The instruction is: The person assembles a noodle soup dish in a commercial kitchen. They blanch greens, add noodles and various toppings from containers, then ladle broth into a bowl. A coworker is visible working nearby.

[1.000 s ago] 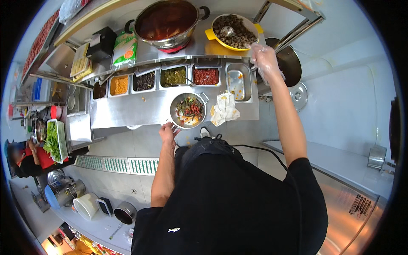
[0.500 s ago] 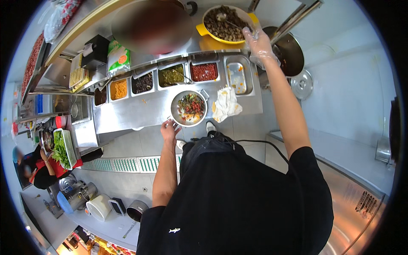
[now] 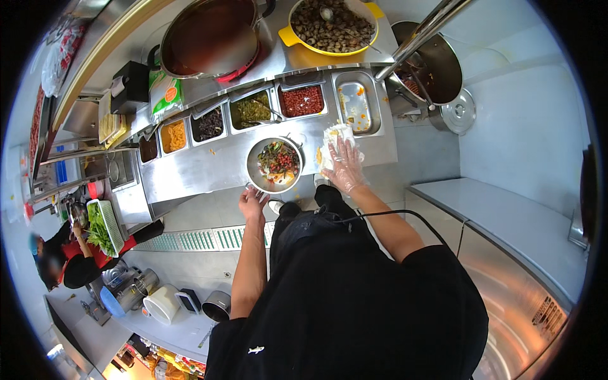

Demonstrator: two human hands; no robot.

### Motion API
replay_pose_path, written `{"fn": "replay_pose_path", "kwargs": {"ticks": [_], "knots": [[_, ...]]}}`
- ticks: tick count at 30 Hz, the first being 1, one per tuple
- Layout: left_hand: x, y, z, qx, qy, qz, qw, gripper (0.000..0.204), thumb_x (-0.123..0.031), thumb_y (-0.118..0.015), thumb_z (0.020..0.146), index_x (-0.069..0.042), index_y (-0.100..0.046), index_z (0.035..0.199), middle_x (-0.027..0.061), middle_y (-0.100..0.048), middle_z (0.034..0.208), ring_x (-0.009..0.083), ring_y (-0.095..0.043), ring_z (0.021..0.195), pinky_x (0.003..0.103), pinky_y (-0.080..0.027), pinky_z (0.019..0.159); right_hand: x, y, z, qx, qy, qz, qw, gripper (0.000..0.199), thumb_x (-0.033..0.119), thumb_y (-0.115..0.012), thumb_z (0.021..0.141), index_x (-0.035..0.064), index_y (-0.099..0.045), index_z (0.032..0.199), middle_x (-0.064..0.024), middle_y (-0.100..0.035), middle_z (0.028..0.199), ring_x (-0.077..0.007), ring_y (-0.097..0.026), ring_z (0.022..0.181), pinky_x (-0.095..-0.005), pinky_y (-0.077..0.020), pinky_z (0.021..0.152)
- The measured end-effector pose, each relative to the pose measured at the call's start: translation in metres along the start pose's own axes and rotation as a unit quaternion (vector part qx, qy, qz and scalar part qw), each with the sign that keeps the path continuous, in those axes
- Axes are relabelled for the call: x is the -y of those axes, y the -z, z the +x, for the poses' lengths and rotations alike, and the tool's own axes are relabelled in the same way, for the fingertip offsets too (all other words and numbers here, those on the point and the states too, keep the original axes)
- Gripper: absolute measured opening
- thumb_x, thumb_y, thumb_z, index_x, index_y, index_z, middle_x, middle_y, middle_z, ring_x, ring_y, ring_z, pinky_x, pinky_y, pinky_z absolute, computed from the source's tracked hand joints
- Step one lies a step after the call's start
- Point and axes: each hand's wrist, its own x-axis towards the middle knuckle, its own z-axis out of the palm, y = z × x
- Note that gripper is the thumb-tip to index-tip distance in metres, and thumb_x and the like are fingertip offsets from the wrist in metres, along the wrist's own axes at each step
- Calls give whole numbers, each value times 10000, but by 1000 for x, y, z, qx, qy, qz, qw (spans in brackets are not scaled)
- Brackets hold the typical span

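A two-handled metal pan point(image 3: 256, 174) holds a mix of greens, red bits and dark pieces. It stands at the front edge of the steel counter point(image 3: 177, 177). My left hand point(image 3: 253, 201) is at its near-left rim, fingers closed around the small handle there. My right hand point(image 3: 344, 170), in a clear plastic glove, lies with fingers spread on a crumpled white cloth point(image 3: 340, 134) to the right of the pan. The palm hides the cloth's near part. Beyond the pan sit inset trays of red bits point(image 3: 302, 101) and green pickled-looking pieces point(image 3: 252, 111).
A yellow pot point(image 3: 288, 37) of dark chunks with a spoon stands on the back shelf beside a large pot point(image 3: 171, 57). A deep steel pot point(image 3: 451, 69) is at right. At far left, another person point(image 3: 82, 269) works beside a basket of greens point(image 3: 120, 237).
My right hand has come back from the yellow pot down to the white cloth and rests on it. My left hand stays at the pan's handle. The view has shifted slightly.
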Motion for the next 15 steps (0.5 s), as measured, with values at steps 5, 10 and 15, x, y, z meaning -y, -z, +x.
{"fn": "replay_pose_path", "kwargs": {"ticks": [5, 10, 15], "knots": [[-6, 19, -4, -24, 1, -11, 1000, 243, -224, -522, 1094, -8, -461, 1187, 197, -643, 1206, 329, -679, 1082, 481, -656, 831, -6, -11, 26, -39, -7, 31, 999, 857, 456, -690, 934, 105, -317, 1621, -216, -137, 1712, -431, -116, 1577, -567, -144, 1271], [-9, 29, 3, -18, -9, 16, 1000, 243, -225, -512, 1099, 3, -476, 1176, 184, -639, 1192, 315, -678, 1080, 464, -656, 847, -22, -39, 22, -57, 43, 6, 997, 731, 363, -651, 978, 105, -365, 1599, -151, -185, 1716, -396, -158, 1578, -555, -164, 1270], [-11, 46, 6, -2, -55, 39, 998, 231, -222, -515, 1099, 3, -509, 1150, 154, -642, 1150, 278, -682, 1052, 454, -645, 878, 1, -51, 22, -74, 26, 26, 997, 681, 280, -600, 1009, 122, -333, 1614, -153, -179, 1716, -384, -174, 1576, -537, -179, 1274]]}}
